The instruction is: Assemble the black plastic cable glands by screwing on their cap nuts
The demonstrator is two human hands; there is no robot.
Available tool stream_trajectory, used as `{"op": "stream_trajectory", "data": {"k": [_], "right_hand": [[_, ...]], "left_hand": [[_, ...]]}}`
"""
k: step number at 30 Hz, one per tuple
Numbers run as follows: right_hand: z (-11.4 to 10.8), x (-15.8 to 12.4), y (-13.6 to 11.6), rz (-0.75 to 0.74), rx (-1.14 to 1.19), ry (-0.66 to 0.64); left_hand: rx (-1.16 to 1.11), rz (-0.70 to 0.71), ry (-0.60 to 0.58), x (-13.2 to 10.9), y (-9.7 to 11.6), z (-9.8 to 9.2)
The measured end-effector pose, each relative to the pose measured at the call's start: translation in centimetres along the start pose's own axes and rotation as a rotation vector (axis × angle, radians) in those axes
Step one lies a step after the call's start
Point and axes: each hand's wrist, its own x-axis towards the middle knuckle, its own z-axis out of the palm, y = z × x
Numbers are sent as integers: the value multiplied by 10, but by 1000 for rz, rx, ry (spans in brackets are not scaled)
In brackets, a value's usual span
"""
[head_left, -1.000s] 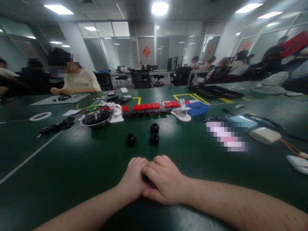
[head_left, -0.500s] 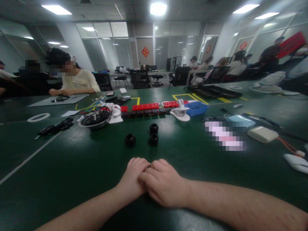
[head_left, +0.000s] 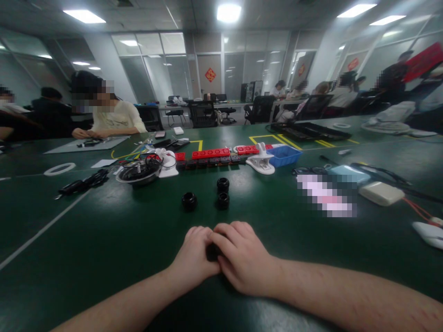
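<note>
My left hand [head_left: 193,253] and my right hand [head_left: 245,258] meet low in the middle of the head view, just above the green table. Between them is a dark, black part [head_left: 212,251], mostly covered by fingers, so its exact shape is hidden. My left fingers wrap it from the left. The right thumb and fingers close over it from the other side. Beyond my hands stand three glossy black, hollow round pieces: one on the left [head_left: 189,201], one at the back right [head_left: 223,185] and one just in front of that [head_left: 223,200].
Farther back are a metal bowl [head_left: 138,174] of dark parts, red block strips [head_left: 211,153], a white clamp [head_left: 262,161] and a blue bin [head_left: 285,156]. Black cables [head_left: 83,181] lie left; a white case [head_left: 380,193] lies right. A person [head_left: 117,115] sits across the table.
My right hand's fingers have lifted and spread a little, so more of the black part shows between my hands. The whole view has shifted slightly.
</note>
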Motion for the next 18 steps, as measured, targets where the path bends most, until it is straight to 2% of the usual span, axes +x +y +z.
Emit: {"op": "stream_trajectory", "data": {"k": [5,18], "right_hand": [[-1,2,3,68,-6,-37],[-4,7,3,-99,-55,-90]], "left_hand": [[10,-7,-11,0,0,0],[15,-27,-47,1,-5,3]]}}
